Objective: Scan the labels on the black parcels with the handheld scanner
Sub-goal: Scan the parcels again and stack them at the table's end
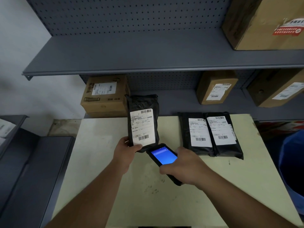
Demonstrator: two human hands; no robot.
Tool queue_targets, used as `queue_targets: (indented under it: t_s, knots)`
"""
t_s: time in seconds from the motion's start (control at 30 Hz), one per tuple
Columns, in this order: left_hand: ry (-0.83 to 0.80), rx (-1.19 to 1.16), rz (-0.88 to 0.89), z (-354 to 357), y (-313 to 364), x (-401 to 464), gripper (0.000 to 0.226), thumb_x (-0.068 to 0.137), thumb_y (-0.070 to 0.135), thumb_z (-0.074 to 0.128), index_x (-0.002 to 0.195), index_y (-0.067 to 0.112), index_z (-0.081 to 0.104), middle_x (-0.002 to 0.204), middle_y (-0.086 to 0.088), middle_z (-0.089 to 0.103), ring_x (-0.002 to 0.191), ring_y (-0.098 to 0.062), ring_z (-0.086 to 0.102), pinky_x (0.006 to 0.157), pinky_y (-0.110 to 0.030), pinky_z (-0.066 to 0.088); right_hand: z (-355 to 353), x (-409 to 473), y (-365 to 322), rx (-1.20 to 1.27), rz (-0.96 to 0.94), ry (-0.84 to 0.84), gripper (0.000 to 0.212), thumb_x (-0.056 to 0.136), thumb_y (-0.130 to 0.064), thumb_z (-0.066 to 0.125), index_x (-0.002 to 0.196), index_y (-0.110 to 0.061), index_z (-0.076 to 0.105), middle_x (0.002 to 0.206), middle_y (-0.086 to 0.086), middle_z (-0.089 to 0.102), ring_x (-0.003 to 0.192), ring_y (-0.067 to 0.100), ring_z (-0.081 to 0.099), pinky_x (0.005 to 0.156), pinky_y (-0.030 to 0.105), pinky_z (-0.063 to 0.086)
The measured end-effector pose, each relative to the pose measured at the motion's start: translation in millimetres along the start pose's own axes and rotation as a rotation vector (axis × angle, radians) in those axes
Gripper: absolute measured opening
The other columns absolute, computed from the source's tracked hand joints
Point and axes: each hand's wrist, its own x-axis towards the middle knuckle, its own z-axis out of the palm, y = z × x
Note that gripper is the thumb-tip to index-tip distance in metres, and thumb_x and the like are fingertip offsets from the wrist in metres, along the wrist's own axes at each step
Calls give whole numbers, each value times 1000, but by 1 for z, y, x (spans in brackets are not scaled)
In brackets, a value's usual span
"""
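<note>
Grey steel shelving (148, 53) with a perforated back panel rises behind a pale, scuffed counter (102, 162), where a person stands mid-scan. Brown cardboard boxes (105, 96), each with a white label, sit on the shelves; their rigid, square faces contrast with the soft black parcels below.

Two black parcels (210, 134) lie flat on the counter's far right, side by side and touching, labels up. A third, the held parcel (142, 119), stands upright above the counter's middle. It is a crinkled, glossy plastic pouch, limp at its top edge, with a smooth white label (142, 127) carrying barcodes at top and bottom.

The left hand (127, 149) is closed on the held parcel's lower left corner, thumb across the front. The right hand (182, 165) is wrapped around a black, hard-cased handheld scanner (162, 157), whose blue screen glows and whose head sits just beside the pouch's bottom edge.

The risks look modest. The thumb lies near the lower barcode and could cover it, blocking a read. The slack plastic may bow or catch glare, distorting the code. With the scanner's head so close and low, the beam may miss the label altogether. A single-corner grip on slippery film could also let the pouch sag or slip.
</note>
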Motion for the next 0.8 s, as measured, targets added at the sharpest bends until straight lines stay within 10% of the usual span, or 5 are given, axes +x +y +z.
queue_targets:
  t_s: [0.8]
  knots:
    - [-68, -41, -6, 18, 0, -8, 49, 80, -5, 77, 123, 10, 61, 103, -1, 79, 78, -18, 81, 98, -44, 59, -7, -5, 15, 47, 9, 26, 48, 67, -42, 83, 99, -18, 58, 96, -2, 67, 80, 18, 69, 67, 36, 57]
